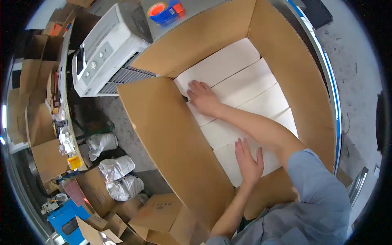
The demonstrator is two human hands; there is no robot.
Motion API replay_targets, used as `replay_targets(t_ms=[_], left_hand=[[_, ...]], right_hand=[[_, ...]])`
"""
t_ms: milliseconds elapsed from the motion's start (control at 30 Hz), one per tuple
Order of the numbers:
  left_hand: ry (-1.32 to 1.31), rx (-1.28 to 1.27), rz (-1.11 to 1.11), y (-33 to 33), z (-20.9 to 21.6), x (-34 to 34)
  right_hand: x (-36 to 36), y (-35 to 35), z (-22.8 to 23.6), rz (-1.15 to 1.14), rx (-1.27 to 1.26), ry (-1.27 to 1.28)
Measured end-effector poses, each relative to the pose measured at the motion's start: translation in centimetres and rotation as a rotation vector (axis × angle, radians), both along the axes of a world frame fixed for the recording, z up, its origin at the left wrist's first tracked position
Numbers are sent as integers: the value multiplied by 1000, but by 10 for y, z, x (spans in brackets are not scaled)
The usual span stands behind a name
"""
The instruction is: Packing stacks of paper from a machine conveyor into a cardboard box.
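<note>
Several long white boxes (247, 83) lie side by side inside a large open brown carton (163, 134). My right arm reaches across from the right. My right hand (202, 99) rests with fingers apart on the white boxes near the carton's left wall, by a gap at their ends. Nearer to me, my left hand (250, 163) lies flat with fingers stretched on the nearest white box (228, 165). Neither hand holds anything. My right forearm hides part of the boxes.
Beyond the carton's left corner stands a white machine (102, 53) with knobs. A tape dispenser (165, 11), blue and orange, sits on a grey surface at the far side. Silvery bags (118, 167) and a brown carton (159, 216) are on the floor at left. A cluttered shelf (67, 110) runs behind them.
</note>
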State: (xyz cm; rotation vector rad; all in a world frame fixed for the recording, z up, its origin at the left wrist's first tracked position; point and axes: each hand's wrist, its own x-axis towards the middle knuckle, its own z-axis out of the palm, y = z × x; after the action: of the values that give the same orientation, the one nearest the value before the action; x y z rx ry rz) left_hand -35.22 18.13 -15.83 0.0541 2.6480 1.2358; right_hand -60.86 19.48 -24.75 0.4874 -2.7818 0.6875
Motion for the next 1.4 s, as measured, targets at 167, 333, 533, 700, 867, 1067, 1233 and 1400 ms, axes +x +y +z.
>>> replay_targets(t_ms=[167, 333, 533, 700, 867, 1067, 1233, 1400], left_hand=[[-78, 71, 13, -10, -7, 45], [-108, 102, -5, -16, -6, 63], [-153, 82, 10, -39, 1, 78], [-207, 76, 22, -65, 17, 100], [-222, 1, -8, -88, 25, 132], [-187, -28, -91, -108, 42, 164], [-298, 67, -155, -143, 68, 204], [-375, -18, -61, -184, 58, 246]], right_hand=[[5, -8, -2, 41, -29, -34], [10, -15, -10, 60, 68, -112], [25, 16, 16, 164, 183, -198], [5, 153, 7, -360, 243, -110], [48, 209, 19, -371, 244, -221], [204, 170, 24, -502, 29, -444], [369, 143, 79, -471, -81, -625], [458, 157, 144, -307, -5, -671]])
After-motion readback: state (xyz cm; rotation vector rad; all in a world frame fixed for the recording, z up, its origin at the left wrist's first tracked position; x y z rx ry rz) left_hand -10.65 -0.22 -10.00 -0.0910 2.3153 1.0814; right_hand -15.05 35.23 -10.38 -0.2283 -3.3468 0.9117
